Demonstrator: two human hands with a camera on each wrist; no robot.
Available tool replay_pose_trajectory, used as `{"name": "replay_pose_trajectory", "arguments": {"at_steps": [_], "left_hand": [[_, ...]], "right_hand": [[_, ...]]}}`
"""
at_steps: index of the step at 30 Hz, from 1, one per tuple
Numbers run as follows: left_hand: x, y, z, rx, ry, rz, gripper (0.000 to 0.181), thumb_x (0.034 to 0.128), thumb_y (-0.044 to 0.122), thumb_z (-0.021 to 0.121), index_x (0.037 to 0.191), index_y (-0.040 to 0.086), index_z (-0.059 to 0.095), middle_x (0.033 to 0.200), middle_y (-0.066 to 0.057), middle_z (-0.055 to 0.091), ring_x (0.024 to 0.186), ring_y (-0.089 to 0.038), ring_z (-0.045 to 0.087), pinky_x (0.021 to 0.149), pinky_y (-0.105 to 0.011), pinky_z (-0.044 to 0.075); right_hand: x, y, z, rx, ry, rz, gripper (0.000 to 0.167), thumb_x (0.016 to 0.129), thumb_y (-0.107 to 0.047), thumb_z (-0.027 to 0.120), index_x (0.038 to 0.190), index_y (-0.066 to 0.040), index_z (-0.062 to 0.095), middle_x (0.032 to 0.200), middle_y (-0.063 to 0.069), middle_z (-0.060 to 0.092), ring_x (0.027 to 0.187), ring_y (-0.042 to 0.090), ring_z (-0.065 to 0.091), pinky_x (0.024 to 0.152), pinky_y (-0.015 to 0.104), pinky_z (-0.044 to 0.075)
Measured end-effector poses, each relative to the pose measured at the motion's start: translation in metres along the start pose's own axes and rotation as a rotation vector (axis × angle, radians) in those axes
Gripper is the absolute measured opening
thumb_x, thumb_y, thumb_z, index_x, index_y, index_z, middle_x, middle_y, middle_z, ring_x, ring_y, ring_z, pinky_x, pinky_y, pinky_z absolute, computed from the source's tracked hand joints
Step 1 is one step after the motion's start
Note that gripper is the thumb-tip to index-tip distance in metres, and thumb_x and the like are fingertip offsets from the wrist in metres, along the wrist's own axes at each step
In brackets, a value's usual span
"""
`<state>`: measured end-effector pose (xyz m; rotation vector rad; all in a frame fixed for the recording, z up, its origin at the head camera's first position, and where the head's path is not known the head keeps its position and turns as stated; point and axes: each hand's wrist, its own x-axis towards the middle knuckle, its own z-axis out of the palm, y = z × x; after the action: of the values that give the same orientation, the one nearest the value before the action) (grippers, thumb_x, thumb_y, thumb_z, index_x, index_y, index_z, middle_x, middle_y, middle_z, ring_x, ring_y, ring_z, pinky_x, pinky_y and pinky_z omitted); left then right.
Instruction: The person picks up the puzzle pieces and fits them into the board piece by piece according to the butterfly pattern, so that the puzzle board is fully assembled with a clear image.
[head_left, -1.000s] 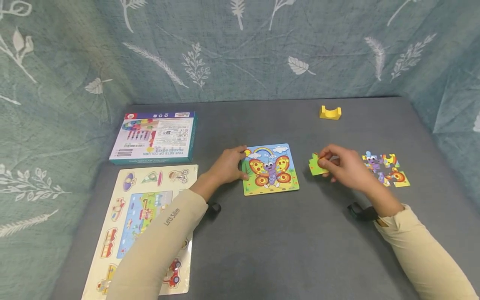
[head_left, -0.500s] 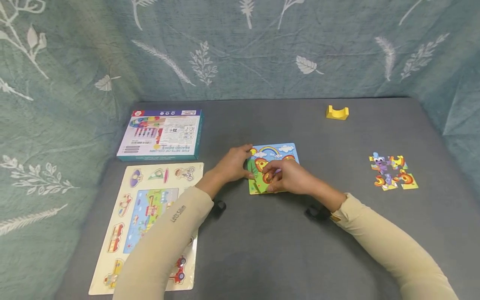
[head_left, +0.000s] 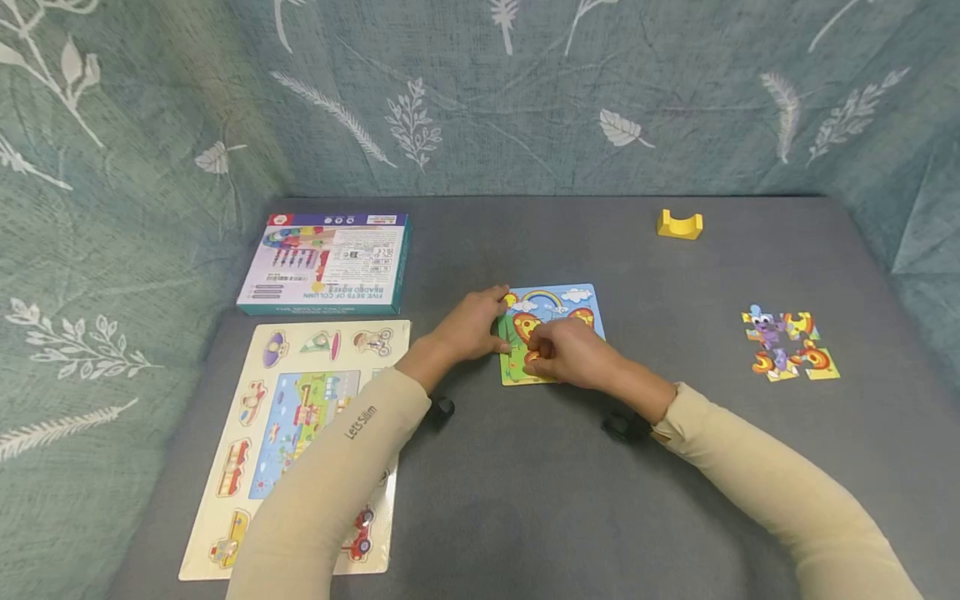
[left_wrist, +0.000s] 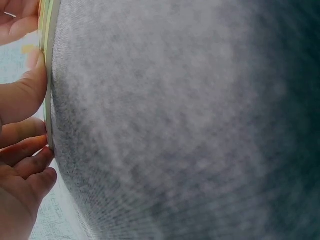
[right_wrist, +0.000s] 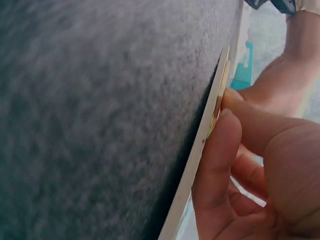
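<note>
So the butterfly puzzle board (head_left: 553, 313) sits right around the middle of the frame, flat on the dark desk (head_left: 495, 492), and the green puzzle piece (head_left: 518, 361) is down at its lower left. Biggest worry imo is that piece: if it's turned even a little, its tabs would ride up on the board or a neighbour, and pressing harder would just jam it. I can't tell from here whether it's lying fully flat. Sideways pressure could also skid the board, since the left hand's brace looks pretty light.

Pose-wise, the right hand (head_left: 577, 354) comes in from the lower right, bent over the board, with thumb and index pinching the piece. The left hand (head_left: 472, 325) reaches up from the bottom, fingers loosely bent and spread against the board's left edge and upper-left corner, not clamped round it. Its sleeve (head_left: 341, 467) passes over the peg puzzle (head_left: 273, 354) at left, so a sloppy pull back could snag that. The loose butterfly pieces (head_left: 814, 358) at far right are well apart from both hands.
</note>
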<state>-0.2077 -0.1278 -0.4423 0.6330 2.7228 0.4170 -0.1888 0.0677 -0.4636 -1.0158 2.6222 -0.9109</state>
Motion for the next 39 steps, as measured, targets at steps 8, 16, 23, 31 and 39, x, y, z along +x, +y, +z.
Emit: {"name": "replay_pose_trajectory", "arguments": {"at_steps": [8,16,23,31,39], "left_hand": [[0.002,0.001,-0.001,-0.005,0.001,-0.005,0.058,0.0792,0.026,0.079,0.126,-0.002,0.06,0.153,-0.017,0.035,0.141,-0.033,0.034,0.117,-0.042,0.03],[0.003,0.002,-0.004,-0.033,-0.02,-0.027,0.062,0.0803,0.027,0.078,0.131,-0.002,0.057,0.156,-0.014,0.032,0.142,-0.033,0.032,0.118,-0.042,0.028],[0.006,0.01,-0.005,0.017,0.053,-0.071,0.036,0.0753,0.02,0.08,0.101,-0.002,0.069,0.149,-0.016,0.042,0.134,-0.035,0.044,0.111,-0.041,0.039],[0.007,0.008,-0.004,0.042,0.085,-0.063,0.023,0.077,0.015,0.076,0.091,-0.002,0.068,0.148,-0.018,0.043,0.133,-0.035,0.046,0.109,-0.04,0.042],[-0.004,-0.006,-0.006,-0.012,0.006,-0.089,0.063,0.0817,0.031,0.075,0.131,-0.004,0.056,0.154,-0.017,0.033,0.139,-0.038,0.036,0.115,-0.045,0.034]], "right_hand": [[0.004,0.003,0.002,-0.021,0.029,0.057,0.022,0.075,-0.021,0.082,0.082,-0.01,0.064,0.065,-0.002,0.061,0.06,0.008,0.053,0.055,0.023,0.043],[0.004,0.002,0.0,-0.022,0.071,0.026,0.018,0.075,-0.017,0.08,0.076,-0.01,0.063,0.061,-0.003,0.058,0.057,0.007,0.051,0.052,0.022,0.04],[0.004,-0.008,0.001,-0.138,0.107,-0.005,0.017,0.076,-0.011,0.075,0.067,-0.011,0.062,0.057,-0.003,0.057,0.054,0.009,0.05,0.05,0.025,0.041],[0.002,-0.023,0.003,-0.436,0.01,-0.038,0.012,0.087,-0.011,0.064,0.075,-0.009,0.068,0.071,0.004,0.063,0.062,0.022,0.061,0.053,0.036,0.051],[0.0,-0.017,0.008,-0.356,0.026,-0.049,0.013,0.088,-0.025,0.069,0.086,-0.012,0.07,0.077,-0.001,0.062,0.066,0.012,0.056,0.056,0.026,0.049]]}}
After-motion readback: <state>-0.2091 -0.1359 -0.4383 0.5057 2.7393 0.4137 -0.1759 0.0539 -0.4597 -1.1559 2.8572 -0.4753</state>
